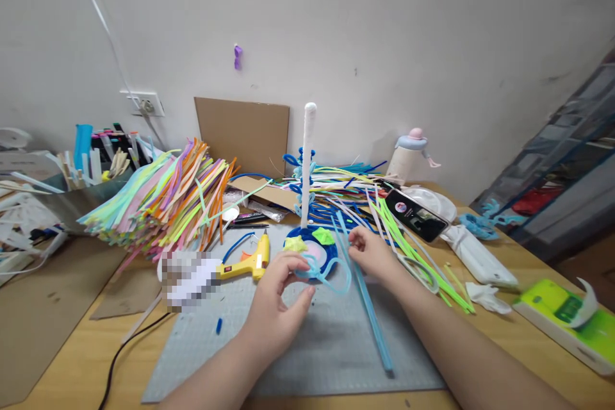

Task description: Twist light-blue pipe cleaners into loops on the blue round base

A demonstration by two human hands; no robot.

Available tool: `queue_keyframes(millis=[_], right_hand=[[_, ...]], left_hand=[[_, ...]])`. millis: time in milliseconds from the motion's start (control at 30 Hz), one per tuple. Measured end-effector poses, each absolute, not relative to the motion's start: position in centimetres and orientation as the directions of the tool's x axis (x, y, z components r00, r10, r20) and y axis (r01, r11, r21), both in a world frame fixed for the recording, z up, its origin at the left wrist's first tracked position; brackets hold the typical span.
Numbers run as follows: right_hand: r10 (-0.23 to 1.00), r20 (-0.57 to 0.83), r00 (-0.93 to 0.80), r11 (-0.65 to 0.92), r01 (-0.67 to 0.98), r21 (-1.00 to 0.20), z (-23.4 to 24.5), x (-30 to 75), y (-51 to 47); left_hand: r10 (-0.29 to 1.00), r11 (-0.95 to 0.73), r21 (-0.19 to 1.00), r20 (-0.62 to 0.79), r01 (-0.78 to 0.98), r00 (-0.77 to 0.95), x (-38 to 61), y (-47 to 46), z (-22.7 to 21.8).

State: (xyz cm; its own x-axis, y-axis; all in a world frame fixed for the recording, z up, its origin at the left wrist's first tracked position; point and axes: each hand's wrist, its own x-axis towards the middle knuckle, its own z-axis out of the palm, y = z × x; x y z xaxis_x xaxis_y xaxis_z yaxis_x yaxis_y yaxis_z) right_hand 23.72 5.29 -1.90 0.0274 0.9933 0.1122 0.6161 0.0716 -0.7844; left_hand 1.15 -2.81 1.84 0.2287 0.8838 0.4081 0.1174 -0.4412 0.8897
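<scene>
Blue fuzzy loop (321,275), one, is at left hand (281,311), grip spread; for right hand (375,257), I cannot tell.

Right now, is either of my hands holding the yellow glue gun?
No, the yellow glue gun lies on the gray mat, with the left hand beside it and the right hand farther off.
</scene>
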Motion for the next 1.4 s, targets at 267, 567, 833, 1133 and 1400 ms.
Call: queue_keyframes(millis=[267,567,833,1133,1400], right_hand=[[0.995,0.044,0.091,0.009,0.361,-0.932,-0.9,24.9,5.2],[0.99,0.099,-0.098,0.123,0.278,-0.953,1.3,23.0,2.6],[0.92,0.129,-0.37,0.205,0.173,-0.963,1.5,20.2,0.3],[0.924,0.111,-0.365,0.176,0.15,-0.973,1.5,20.3,-0.5],[0.947,0.225,-0.231,0.29,0.304,-0.907,1.9,20.0,-0.6]], left_hand=[[0.9,-0.434,0.857,0.396,0.278,0.184,1.3,-2.1,1.1],[0.919,-0.392,0.818,0.328,0.421,0.218,1.3,-1.7,0.7],[0.858,-0.444,0.837,0.295,0.32,0.421,1.6,-2.5,1.5],[0.896,-0.423,0.852,0.343,0.307,0.282,1.8,-2.4,1.4],[0.94,-0.222,0.971,0.188,0.091,0.283,1.8,-2.2,1.2]])
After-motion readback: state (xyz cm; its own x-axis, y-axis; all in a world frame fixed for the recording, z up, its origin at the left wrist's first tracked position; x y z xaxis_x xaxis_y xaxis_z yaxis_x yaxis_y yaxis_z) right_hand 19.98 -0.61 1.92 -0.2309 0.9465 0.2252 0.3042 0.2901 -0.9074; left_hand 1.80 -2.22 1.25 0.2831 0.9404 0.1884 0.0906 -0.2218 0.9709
